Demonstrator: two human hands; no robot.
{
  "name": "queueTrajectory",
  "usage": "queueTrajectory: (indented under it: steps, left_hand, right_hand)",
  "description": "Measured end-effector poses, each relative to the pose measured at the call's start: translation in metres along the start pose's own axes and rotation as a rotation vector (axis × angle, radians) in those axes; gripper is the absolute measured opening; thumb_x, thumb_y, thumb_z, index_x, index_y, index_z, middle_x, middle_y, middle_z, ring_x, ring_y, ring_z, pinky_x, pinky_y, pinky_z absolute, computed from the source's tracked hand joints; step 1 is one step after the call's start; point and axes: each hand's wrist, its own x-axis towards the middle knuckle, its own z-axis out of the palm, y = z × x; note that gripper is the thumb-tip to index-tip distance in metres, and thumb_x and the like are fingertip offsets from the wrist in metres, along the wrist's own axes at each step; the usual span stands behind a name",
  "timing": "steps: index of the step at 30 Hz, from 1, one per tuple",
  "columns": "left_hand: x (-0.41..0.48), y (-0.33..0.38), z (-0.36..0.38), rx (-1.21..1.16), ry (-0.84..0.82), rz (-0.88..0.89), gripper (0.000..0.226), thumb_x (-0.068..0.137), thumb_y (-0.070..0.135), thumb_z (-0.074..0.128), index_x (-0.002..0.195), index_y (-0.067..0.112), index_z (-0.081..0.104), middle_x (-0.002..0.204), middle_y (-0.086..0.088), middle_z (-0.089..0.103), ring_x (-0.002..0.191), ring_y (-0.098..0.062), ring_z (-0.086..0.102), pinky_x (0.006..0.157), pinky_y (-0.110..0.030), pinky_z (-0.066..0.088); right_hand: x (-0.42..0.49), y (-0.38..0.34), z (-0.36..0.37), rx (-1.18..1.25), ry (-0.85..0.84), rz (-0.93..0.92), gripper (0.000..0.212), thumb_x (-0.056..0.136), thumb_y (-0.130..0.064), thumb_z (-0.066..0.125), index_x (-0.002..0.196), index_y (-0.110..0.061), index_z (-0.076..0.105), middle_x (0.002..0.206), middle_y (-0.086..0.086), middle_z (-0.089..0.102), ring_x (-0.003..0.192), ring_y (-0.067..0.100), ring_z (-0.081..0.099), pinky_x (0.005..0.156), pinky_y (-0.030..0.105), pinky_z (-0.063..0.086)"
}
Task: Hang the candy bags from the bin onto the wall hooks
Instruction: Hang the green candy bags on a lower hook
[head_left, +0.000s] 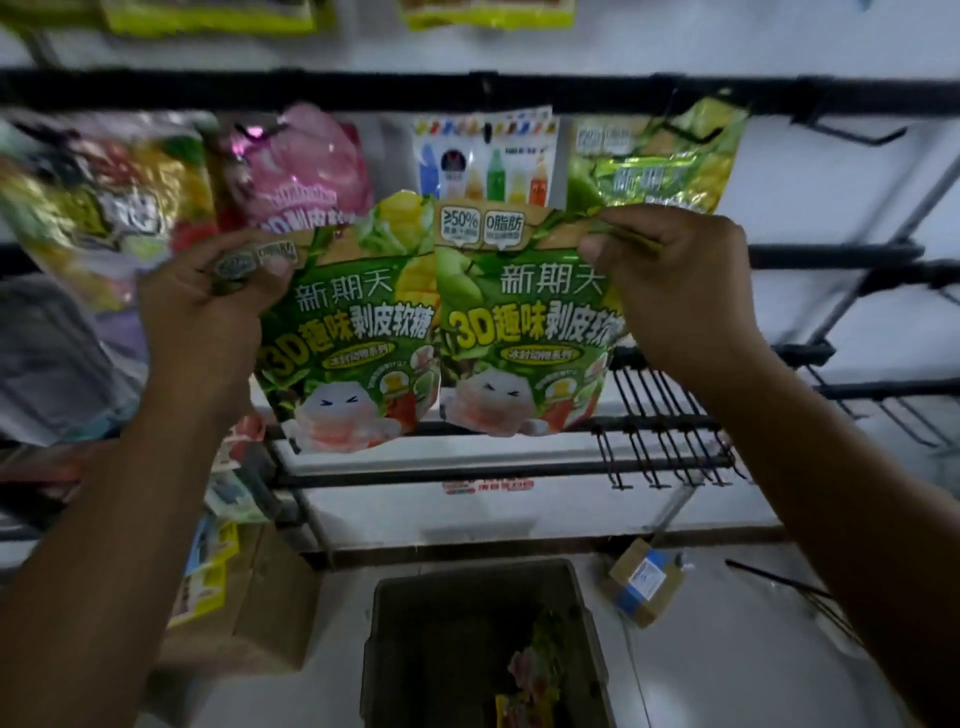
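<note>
I hold two green candy bags side by side in front of the wall rack. My left hand (208, 301) pinches the top left corner of the left green bag (348, 338). My right hand (675, 280) grips the top right corner of the right green bag (524, 332). Both bags hang below a black rail (467, 91) with hooks. A matching green bag (654, 156) hangs on a hook just above my right hand. The grey bin (395, 649) stands on the floor below, with a few bags (540, 670) left inside.
More bags hang on the rail: a pink one (301, 166), a bottle-print one (483, 156) and a multicoloured one (98, 202). Empty black hooks (852, 132) jut out at right and several (660, 431) lower down. Cardboard boxes (270, 613) sit on the floor left, a small box (644, 577) to the right.
</note>
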Motion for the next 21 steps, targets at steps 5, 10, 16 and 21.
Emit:
queueTrajectory:
  steps: [5, 10, 16, 21]
  left_hand:
    - [0.017, 0.037, 0.005, -0.054, 0.032, 0.01, 0.017, 0.087, 0.01, 0.07, 0.087, 0.026, 0.073, 0.083, 0.012, 0.074, 0.093, -0.024, 0.07, 0.086, -0.049, 0.058]
    - [0.029, 0.06, 0.015, -0.061, 0.017, 0.029, 0.018, 0.087, 0.012, 0.072, 0.086, 0.029, 0.074, 0.09, 0.002, 0.073, 0.096, -0.03, 0.07, 0.086, -0.052, 0.057]
    - [0.028, 0.077, 0.032, -0.091, 0.042, 0.017, 0.03, 0.087, 0.011, 0.071, 0.077, 0.038, 0.076, 0.083, 0.015, 0.073, 0.096, -0.023, 0.068, 0.09, -0.045, 0.056]
    - [0.016, 0.075, 0.046, -0.12, 0.039, -0.01, 0.023, 0.088, 0.009, 0.069, 0.088, 0.032, 0.072, 0.093, 0.009, 0.072, 0.1, -0.025, 0.067, 0.088, -0.042, 0.055]
  right_hand:
    - [0.023, -0.024, -0.021, 0.004, -0.022, 0.027, 0.015, 0.09, -0.025, 0.069, 0.103, -0.029, 0.075, 0.076, -0.023, 0.066, 0.074, 0.023, 0.066, 0.06, 0.032, 0.052]
    - [0.044, -0.033, -0.04, -0.004, -0.037, 0.051, 0.014, 0.088, -0.029, 0.071, 0.102, -0.031, 0.074, 0.06, -0.021, 0.066, 0.049, 0.011, 0.058, 0.044, 0.022, 0.042]
    - [0.057, -0.035, -0.062, -0.033, -0.027, 0.044, 0.008, 0.088, -0.031, 0.07, 0.094, -0.031, 0.075, 0.078, -0.022, 0.069, 0.068, -0.003, 0.064, 0.061, 0.016, 0.047]
    - [0.056, -0.022, -0.077, -0.064, -0.056, 0.098, 0.008, 0.089, -0.034, 0.069, 0.094, -0.031, 0.075, 0.077, 0.0, 0.075, 0.068, 0.026, 0.068, 0.054, 0.032, 0.052]
